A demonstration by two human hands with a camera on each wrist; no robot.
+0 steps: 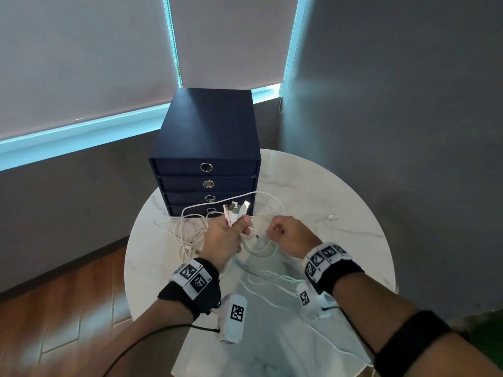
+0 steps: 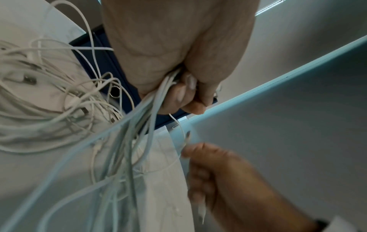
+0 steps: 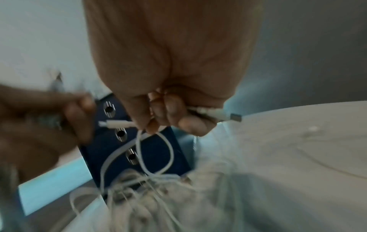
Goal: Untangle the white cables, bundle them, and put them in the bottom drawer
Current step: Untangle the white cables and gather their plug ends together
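A tangle of white cables (image 1: 190, 238) lies on the round marble table (image 1: 340, 202) in front of a dark blue drawer box (image 1: 209, 148). My left hand (image 1: 227, 235) grips a bunch of cable ends, with several USB plugs (image 1: 236, 209) sticking up out of the fist; in the left wrist view the cords (image 2: 151, 113) hang down from it. My right hand (image 1: 285, 232) is curled round white cable ends (image 3: 216, 113), with a metal plug poking out beside the fingers and a loop (image 3: 157, 150) hanging below. The bottom drawer (image 1: 211, 210) is closed, partly hidden by cables.
All drawers of the box have round metal pulls (image 1: 206, 167) and are closed. One loose cable end (image 1: 328, 218) lies on the table to the right. Roller blinds (image 1: 81, 50) and a grey wall (image 1: 394, 91) stand behind; wooden floor (image 1: 68, 308) lies at the left.
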